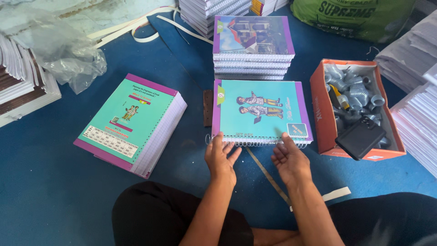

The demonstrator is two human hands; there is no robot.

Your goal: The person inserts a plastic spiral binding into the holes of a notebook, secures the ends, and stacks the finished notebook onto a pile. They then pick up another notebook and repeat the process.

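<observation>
teal notebook [261, 111] lies on the blue floor [41, 182], wire spiral [252, 142] toward the person. left hand [221, 157] open, fingertips on the coil; right hand [290, 159] open, empty. risk: coil snagging, bending under pressure.

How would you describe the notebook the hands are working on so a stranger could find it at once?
Start at the blue floor and find the orange box of grey coils. Just left of it lies a teal notebook with purple edges, both hands at its near edge: left hand, right hand. Unlike the stack of notebooks behind, it lies alone.
</observation>
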